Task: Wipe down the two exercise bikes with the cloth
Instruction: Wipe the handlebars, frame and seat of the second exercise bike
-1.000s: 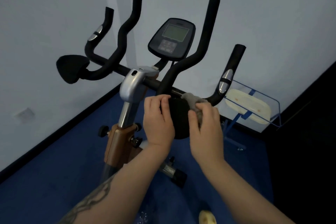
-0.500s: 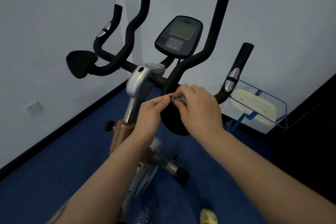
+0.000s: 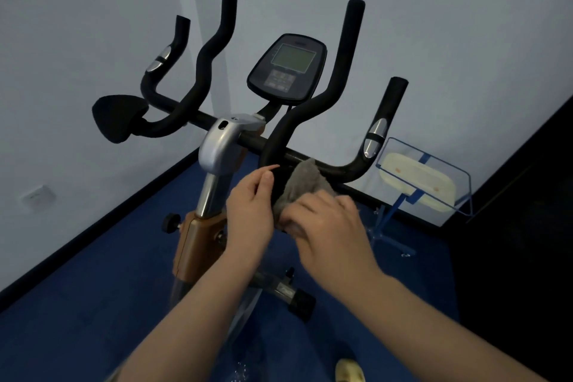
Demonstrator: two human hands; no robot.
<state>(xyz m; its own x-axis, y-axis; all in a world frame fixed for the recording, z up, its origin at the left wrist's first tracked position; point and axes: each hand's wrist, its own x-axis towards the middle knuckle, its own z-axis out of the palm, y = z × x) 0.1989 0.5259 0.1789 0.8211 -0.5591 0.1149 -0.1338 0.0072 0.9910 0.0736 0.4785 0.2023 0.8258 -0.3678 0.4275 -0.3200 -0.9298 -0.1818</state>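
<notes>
Fingers [image 3: 296,216] of the right hand [image 3: 328,232]: curled around a bunched grey cloth [image 3: 305,180], grasping it from below. The cloth's free upper part lay against the black handlebar [image 3: 335,168], just right of the console [image 3: 286,68].

Left hand [image 3: 249,208]: fingers loosely curled; whether they pinched the cloth's near edge or only touched the black pad below the bar could not be told.

Exercise bike: one in view. Silver clamp [image 3: 221,146] left of the console and below it, orange frame block [image 3: 198,242] under the clamp. Four black grip horns rose around the console. A second bike was not in view.

Other items: blue wire stand [image 3: 424,183] holding a pale pad, right of the console and near the wall; blue floor [image 3: 77,304]; wall socket [image 3: 37,197] far left of the console.

Progress, as judged: wiping appeared confined to the right bar section; horns, console and clamp seemingly remained.

Risks, as judged: the loose cloth top could slip off the rounded bar, leaving skin on the bar instead of fabric. Cloth drawn carelessly upward might press the console's buttons. A wide rightward sweep could knock the light wire stand.
</notes>
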